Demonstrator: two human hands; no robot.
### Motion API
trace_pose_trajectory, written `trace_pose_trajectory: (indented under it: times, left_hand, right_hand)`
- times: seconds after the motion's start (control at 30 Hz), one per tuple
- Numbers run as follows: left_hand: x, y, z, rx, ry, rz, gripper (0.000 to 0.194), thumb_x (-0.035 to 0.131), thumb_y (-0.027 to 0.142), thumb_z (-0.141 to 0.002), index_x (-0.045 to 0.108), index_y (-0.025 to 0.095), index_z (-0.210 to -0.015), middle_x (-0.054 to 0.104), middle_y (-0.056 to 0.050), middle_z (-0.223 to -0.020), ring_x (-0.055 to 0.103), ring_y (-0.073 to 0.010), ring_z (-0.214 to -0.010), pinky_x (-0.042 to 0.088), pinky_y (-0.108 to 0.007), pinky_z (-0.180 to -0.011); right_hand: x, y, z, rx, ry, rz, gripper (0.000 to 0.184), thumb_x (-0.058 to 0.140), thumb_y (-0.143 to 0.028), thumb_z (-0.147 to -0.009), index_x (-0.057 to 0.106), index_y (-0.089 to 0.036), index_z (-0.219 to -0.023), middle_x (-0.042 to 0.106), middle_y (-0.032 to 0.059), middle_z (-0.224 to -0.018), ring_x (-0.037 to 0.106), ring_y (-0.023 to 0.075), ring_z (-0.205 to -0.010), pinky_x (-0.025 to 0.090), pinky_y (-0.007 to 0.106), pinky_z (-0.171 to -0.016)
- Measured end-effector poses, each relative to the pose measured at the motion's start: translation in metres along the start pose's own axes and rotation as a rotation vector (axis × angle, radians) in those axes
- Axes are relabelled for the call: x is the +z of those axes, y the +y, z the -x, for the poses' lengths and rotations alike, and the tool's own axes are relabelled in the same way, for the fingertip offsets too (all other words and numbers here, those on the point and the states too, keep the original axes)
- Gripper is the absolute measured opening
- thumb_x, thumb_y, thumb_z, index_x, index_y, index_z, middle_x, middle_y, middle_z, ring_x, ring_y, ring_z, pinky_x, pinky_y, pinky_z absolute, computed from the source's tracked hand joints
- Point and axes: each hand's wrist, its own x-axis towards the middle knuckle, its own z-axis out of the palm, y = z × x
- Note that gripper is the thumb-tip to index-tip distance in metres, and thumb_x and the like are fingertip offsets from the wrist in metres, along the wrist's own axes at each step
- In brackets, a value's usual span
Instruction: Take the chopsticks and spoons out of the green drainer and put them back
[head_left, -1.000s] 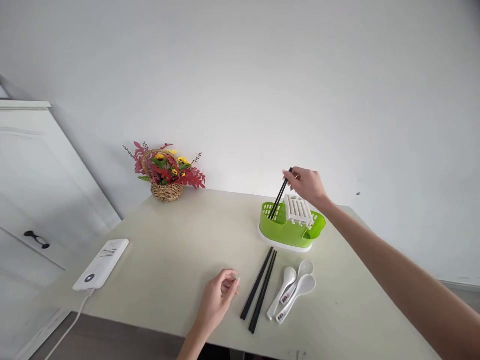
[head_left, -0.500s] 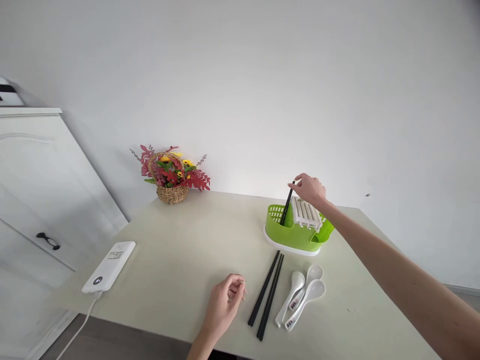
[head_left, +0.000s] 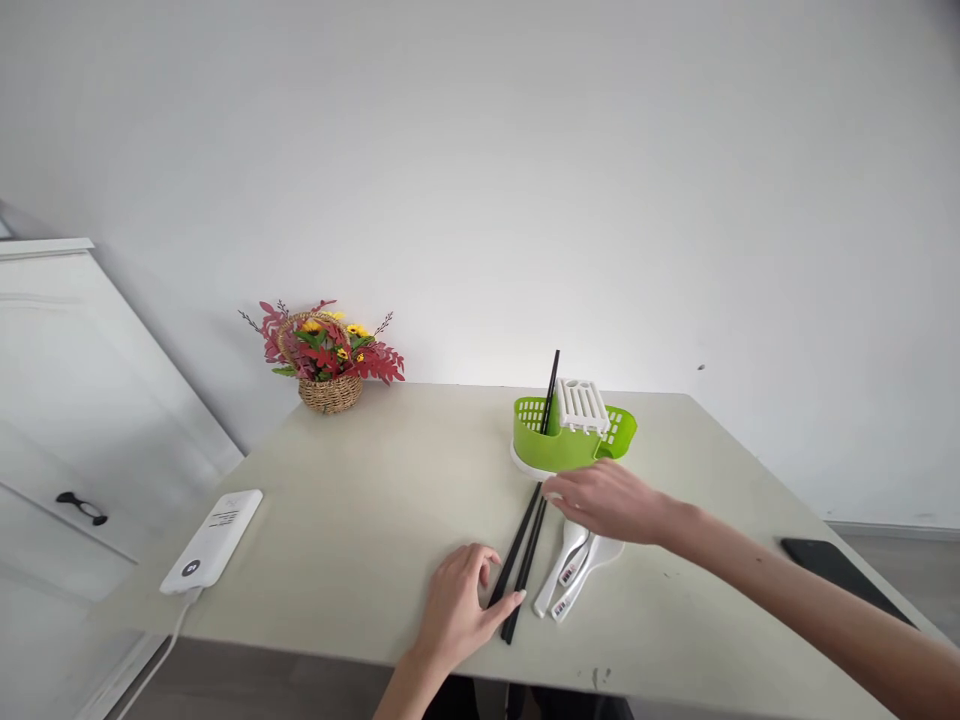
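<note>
Overall, we see a pale wall [head_left: 480,150] rising behind a light table [head_left: 352,520], with a white cabinet [head_left: 90,390] at the left. Near the back edge we find a wicker basket [head_left: 330,394] of red leaves and yellow flowers. To its right, well apart, stands a green cutlery caddy [head_left: 538,449] on a white base, a white slotted rack [head_left: 583,408] set across its top.

Nearer to us, the left hand [head_left: 461,610] is partly open, its fingers bent and its thumb stretched over the near ends of the loose black chopsticks [head_left: 527,568]; we see nothing gripped in it, and cannot tell whether the thumb touches them. The right hand [head_left: 600,497], palm down with fingers curled, is at their far ends, just in front of the caddy; we cannot tell whether it has hold of them.

At the table's left lies a white device [head_left: 214,540] with a cable plugged in, and at the right, a black phone [head_left: 844,575]. We make out white spoons [head_left: 553,588] beside the loose chopsticks, their bowls partly hidden by the right hand. Finally, we see upright black chopsticks [head_left: 551,388] leaning slightly in the caddy's left part.
</note>
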Motion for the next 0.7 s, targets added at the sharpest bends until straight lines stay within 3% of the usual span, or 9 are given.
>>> trace_pose_trajectory:
  times: [0.2, 0.53, 0.7]
  left_hand:
    - [0.002, -0.004, 0.005, 0.057, 0.025, -0.025, 0.021, 0.065, 0.044, -0.095, 0.062, 0.024, -0.101, 0.064, -0.001, -0.080, 0.066, -0.0215, -0.078, 0.052, -0.032, -0.076]
    - [0.011, -0.013, 0.003, 0.035, 0.064, -0.132, 0.021, 0.046, 0.038, -0.105, 0.058, 0.022, -0.099, 0.063, -0.001, -0.076, 0.066, -0.0204, -0.073, 0.051, -0.030, -0.069]
    - [0.007, -0.019, -0.005, 0.017, 0.069, -0.239, 0.020, 0.045, 0.034, -0.106, 0.059, 0.022, -0.096, 0.068, -0.005, -0.092, 0.069, -0.0214, -0.081, 0.052, -0.030, -0.069]
  right_hand:
    - [0.019, -0.020, 0.024, -0.072, -0.131, 0.128, 0.025, 0.042, -0.021, -0.103, 0.064, -0.024, -0.091, 0.072, 0.0022, -0.081, 0.065, 0.0165, -0.067, 0.031, 0.028, -0.059]
    - [-0.003, -0.053, 0.043, -0.168, -0.170, 0.264, 0.030, 0.033, -0.024, -0.108, 0.057, -0.021, -0.089, 0.070, 0.0028, -0.080, 0.062, 0.0158, -0.066, 0.019, 0.033, -0.057]
    - [-0.012, -0.060, 0.053, -0.189, -0.176, 0.326, 0.028, 0.035, -0.023, -0.107, 0.057, -0.021, -0.090, 0.068, 0.0021, -0.078, 0.061, 0.0163, -0.064, 0.017, 0.034, -0.056]
